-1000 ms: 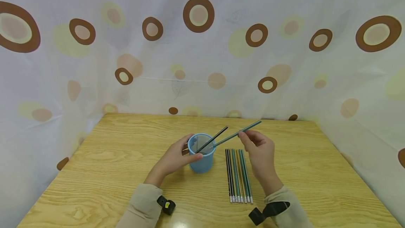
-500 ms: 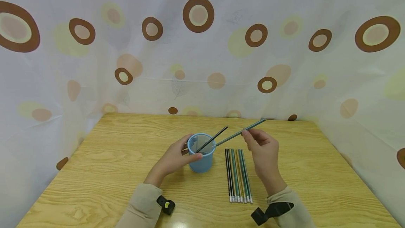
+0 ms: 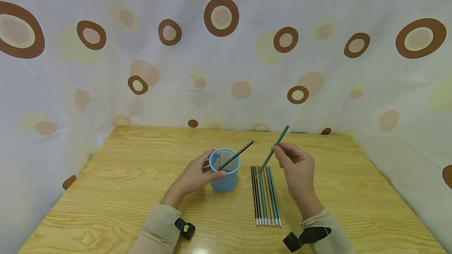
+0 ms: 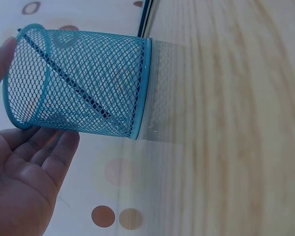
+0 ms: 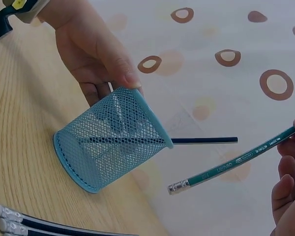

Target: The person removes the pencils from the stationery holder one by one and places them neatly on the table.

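My left hand (image 3: 194, 175) holds a light-blue mesh pencil cup (image 3: 225, 182), thumb at the rim and fingers behind its far side. The cup stands upright on the table. One black pencil (image 3: 244, 149) leans inside it, its upper end sticking out to the right. Between thumb and fingers, my right hand (image 3: 299, 171) pinches a green pencil (image 3: 281, 136) to the right of the cup. Its silver-ferruled eraser end (image 5: 178, 187) points down and leftward in the right wrist view, outside the cup. In the head view that lower end overlaps the tops of the pencils lying there.
A tidy row of pencils (image 3: 266, 203), black, green and gold, lies right of the cup with erasers toward me. The wooden table (image 3: 134, 175) meets a patterned curtain (image 3: 197, 66) at the back and sides. Black wrist cameras (image 3: 188, 230) sit on both sleeves.
My right hand has drawn the green pencil from over the cup's rim off to the right and tilted it steeper, its lower end swinging over the pencil row. Left hand and cup stay put.
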`<state>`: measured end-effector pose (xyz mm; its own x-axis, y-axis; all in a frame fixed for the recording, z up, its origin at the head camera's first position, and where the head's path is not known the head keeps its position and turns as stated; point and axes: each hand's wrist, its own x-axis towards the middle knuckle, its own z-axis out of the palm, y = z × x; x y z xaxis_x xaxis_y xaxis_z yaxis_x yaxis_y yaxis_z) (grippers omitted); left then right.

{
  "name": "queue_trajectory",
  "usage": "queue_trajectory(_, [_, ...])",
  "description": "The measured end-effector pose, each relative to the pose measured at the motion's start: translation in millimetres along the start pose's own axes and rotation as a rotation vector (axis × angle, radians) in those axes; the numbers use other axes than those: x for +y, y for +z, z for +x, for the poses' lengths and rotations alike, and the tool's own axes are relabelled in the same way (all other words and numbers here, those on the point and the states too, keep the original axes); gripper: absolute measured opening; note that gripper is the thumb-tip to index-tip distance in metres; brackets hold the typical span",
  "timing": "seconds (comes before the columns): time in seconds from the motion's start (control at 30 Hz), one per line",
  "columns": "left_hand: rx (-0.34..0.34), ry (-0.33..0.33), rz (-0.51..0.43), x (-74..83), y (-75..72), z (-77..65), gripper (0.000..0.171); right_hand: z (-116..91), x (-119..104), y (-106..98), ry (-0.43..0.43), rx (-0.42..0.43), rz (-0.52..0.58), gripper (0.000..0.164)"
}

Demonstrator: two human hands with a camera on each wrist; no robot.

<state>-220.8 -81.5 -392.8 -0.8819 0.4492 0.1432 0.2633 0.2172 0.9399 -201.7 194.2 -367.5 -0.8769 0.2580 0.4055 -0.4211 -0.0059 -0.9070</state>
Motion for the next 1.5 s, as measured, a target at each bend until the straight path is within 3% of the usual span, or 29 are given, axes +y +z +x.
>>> queue_trajectory(0.57, [0.004, -0.011, 0.004, 1.2, 0.6, -0.6, 0.079, -5, 10, -12, -0.004, 0.001, -0.065, 0.023])
queue_trajectory(1.5, [-0.009, 0.01, 0.003, 0.5, -0.3, -0.3, 0.076, -10, 18, -28, 0.13, 0.004, -0.209, 0.029])
